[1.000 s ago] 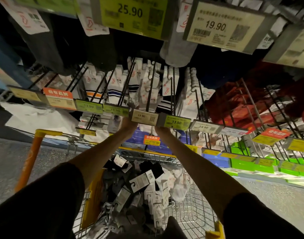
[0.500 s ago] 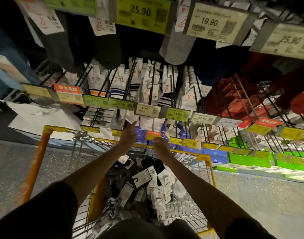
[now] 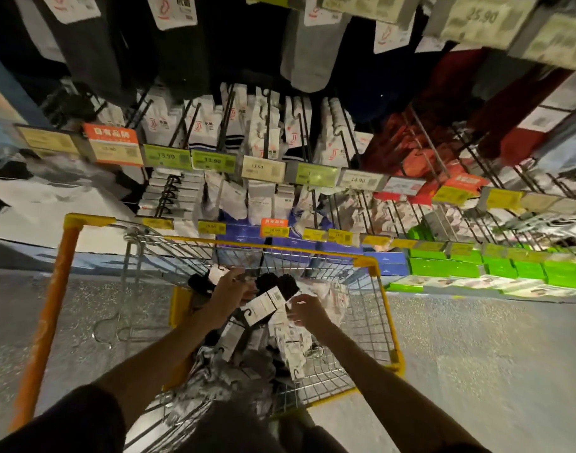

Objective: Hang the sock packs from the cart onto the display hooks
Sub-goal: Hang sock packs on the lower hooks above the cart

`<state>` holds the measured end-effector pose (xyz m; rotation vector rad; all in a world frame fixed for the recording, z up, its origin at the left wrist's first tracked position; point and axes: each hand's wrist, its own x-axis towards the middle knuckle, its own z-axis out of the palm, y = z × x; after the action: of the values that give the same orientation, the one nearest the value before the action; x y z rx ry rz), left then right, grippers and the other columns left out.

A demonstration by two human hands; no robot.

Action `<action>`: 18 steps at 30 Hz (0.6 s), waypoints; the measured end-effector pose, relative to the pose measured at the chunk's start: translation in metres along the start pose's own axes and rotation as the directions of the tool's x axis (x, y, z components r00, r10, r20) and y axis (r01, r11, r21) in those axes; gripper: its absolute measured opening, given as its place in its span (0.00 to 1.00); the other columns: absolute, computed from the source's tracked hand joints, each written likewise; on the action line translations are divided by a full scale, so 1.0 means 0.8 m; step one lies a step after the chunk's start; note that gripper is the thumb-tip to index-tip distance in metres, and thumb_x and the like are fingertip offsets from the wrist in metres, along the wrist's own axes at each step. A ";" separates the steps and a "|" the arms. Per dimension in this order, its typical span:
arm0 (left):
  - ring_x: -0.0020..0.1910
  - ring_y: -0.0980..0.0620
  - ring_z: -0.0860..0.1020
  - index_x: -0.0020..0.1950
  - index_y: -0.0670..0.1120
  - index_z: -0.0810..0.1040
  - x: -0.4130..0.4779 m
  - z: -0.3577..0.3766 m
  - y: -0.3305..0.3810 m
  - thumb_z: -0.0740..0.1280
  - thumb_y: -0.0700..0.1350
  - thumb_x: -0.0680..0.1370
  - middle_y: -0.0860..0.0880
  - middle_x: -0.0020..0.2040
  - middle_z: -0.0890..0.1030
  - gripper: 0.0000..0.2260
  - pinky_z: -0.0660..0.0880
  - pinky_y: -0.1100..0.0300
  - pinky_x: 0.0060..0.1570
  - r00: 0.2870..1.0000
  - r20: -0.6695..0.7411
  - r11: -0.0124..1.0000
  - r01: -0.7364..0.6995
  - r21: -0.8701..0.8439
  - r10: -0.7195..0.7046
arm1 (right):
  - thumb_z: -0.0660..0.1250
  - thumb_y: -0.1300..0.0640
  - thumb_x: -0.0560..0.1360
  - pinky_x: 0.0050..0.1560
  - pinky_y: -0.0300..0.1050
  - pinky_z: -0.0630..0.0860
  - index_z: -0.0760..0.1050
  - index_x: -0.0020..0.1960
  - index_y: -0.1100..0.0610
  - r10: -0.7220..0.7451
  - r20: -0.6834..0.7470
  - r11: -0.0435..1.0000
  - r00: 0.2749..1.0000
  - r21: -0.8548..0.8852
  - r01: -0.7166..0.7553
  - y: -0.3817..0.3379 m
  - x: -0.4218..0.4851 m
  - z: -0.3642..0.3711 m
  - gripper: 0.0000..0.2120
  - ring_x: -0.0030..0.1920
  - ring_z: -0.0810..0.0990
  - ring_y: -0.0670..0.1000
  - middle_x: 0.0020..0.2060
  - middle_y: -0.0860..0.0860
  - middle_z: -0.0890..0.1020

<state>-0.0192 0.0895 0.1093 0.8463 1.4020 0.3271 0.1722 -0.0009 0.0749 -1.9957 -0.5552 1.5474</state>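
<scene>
Dim shop aisle, speckled grey floor point(image 3: 476, 354). We face a wall of black wire display hooks point(image 3: 227, 119) carrying hung white sock packs point(image 3: 263, 138), with price tags point(image 3: 263, 166) along each row. The top row is cut off by the frame edge. The right side is smeared with blur, so we cannot read the prices there or count the green boxes point(image 3: 443, 268) on the low shelf.

We count one yellow-framed wire cart point(image 3: 387, 308) and two bare hands, both lowered inside it. The cart holds a heap of carded sock packs point(image 3: 293, 348), dark and pale socks tangled together and too overlapped to count.

The left hand point(image 3: 229, 289) lies on the far left part of the heap, fingers pointing down into it. Its fingertips are hidden, so we cannot tell whether it grips anything. The right hand point(image 3: 307, 310) sits to the right, its bent fingers at the edge of a white card. Blur hides whether they pinch it.

One white-carded pack with a black plastic hook point(image 3: 262, 305) lies tilted on top of the heap, between the two hands and just beside each. All loose packs are in the cart, well below the hooks.
</scene>
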 end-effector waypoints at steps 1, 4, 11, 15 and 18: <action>0.45 0.45 0.82 0.65 0.45 0.71 -0.005 0.002 -0.007 0.63 0.35 0.79 0.39 0.53 0.82 0.15 0.77 0.52 0.47 1.000 0.001 1.000 0.008 0.006 -0.008 | 0.64 0.69 0.77 0.28 0.36 0.74 0.75 0.39 0.57 -0.011 0.007 1.000 1.000 -0.008 0.011 0.005 -0.008 -0.008 0.12 0.25 0.79 0.48 0.27 0.54 0.79; 0.46 0.44 0.82 0.69 0.44 0.69 -0.018 0.009 -0.027 0.62 0.35 0.80 0.38 0.57 0.81 0.18 0.78 0.51 0.49 0.999 0.002 0.999 0.043 0.014 -0.043 | 0.63 0.71 0.77 0.26 0.35 0.73 0.73 0.45 0.61 -0.029 0.011 0.998 1.000 -0.061 0.030 0.021 -0.017 -0.025 0.07 0.25 0.79 0.45 0.30 0.57 0.79; 0.41 0.43 0.79 0.61 0.43 0.74 -0.034 0.032 -0.095 0.61 0.35 0.79 0.39 0.45 0.81 0.11 0.72 0.57 0.39 0.990 -0.049 0.988 0.138 0.066 -0.135 | 0.59 0.75 0.77 0.25 0.33 0.73 0.72 0.45 0.63 -0.009 0.075 0.994 0.997 -0.110 0.017 0.077 -0.004 -0.041 0.09 0.23 0.78 0.45 0.26 0.54 0.80; 0.42 0.41 0.79 0.54 0.43 0.76 -0.025 0.047 -0.157 0.62 0.33 0.79 0.39 0.42 0.80 0.08 0.73 0.56 0.38 0.978 -0.035 0.978 0.206 0.036 -0.205 | 0.64 0.73 0.74 0.27 0.33 0.74 0.72 0.44 0.62 -0.009 0.116 0.989 0.993 -0.145 0.026 0.128 0.009 -0.039 0.07 0.25 0.79 0.46 0.25 0.51 0.80; 0.34 0.48 0.80 0.63 0.35 0.73 -0.011 0.057 -0.206 0.62 0.33 0.80 0.44 0.38 0.81 0.12 0.76 0.54 0.35 0.969 -0.012 0.968 0.246 0.041 -0.246 | 0.63 0.65 0.78 0.36 0.40 0.79 0.74 0.46 0.57 0.108 0.140 0.985 0.984 -0.149 -0.087 0.171 0.019 -0.031 0.05 0.33 0.82 0.49 0.32 0.51 0.82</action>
<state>-0.0224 -0.0426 0.0005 0.6953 1.5061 0.1103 0.1987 -0.1004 -0.0201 -2.0516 -0.6507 1.7711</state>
